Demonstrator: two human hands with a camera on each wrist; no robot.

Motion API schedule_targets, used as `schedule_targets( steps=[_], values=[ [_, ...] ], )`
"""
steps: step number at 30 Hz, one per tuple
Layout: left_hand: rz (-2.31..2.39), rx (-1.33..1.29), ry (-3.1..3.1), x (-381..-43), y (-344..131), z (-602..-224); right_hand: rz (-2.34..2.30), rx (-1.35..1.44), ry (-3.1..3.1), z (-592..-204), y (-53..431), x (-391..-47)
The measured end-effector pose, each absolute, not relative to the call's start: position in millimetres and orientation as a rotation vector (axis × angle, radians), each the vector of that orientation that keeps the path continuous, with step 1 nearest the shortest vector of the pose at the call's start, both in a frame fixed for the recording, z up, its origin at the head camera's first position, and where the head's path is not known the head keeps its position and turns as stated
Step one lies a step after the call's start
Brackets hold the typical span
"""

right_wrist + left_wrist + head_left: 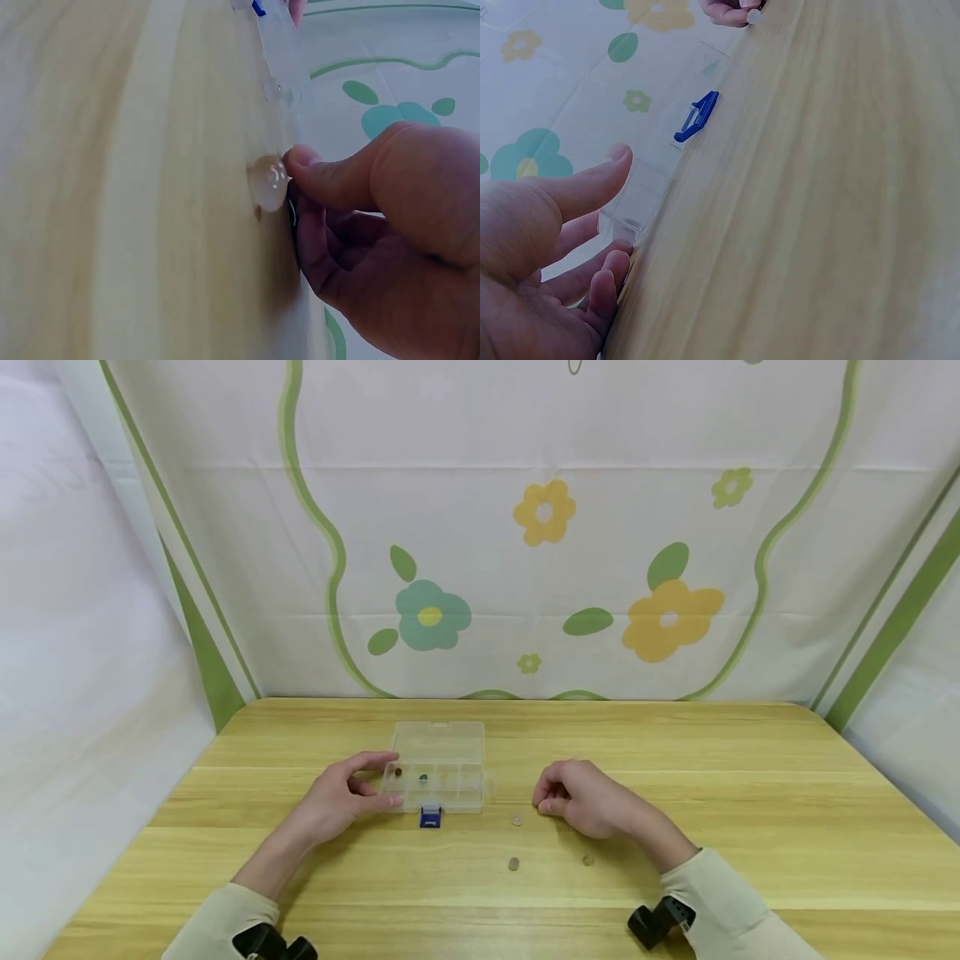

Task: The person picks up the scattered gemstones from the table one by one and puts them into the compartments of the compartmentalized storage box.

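A clear plastic compartment box (457, 789) lies with its lid folded back and its blue latch (431, 818) facing me. My left hand (337, 797) holds its left end, thumb at the front corner and fingers behind. Inside, a brown bead (398, 772) and a green bead (423, 777) sit in separate back compartments. To the box's right, my right hand (588, 797) is low over the table, fingers curled, thumb and index tips together; whether anything is pinched there is hidden. A pale clear bead (270, 184) shows beside those fingertips in the right wrist view.
Small pale beads lie on the wooden table (450, 910): one bead (517, 820) between box and right hand, another bead (513, 863) nearer me, a third bead (588, 860) below the right hand. A flower-printed cloth (480, 543) rises behind the table's far edge.
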State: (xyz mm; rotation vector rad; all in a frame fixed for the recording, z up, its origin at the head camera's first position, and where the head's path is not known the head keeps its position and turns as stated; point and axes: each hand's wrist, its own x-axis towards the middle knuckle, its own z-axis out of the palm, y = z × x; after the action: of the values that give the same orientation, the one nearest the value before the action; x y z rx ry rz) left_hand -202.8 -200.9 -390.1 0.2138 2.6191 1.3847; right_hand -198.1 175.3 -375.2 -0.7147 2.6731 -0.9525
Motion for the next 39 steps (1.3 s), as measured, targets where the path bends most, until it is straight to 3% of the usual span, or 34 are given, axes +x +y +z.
schedule_targets(
  steps=[39],
  values=[
    [1.393,0.229,2.618,-201.8,-201.4,-388.9,-1.09,-0.776,2.771,-368.9,164.1,-195.6]
  ],
)
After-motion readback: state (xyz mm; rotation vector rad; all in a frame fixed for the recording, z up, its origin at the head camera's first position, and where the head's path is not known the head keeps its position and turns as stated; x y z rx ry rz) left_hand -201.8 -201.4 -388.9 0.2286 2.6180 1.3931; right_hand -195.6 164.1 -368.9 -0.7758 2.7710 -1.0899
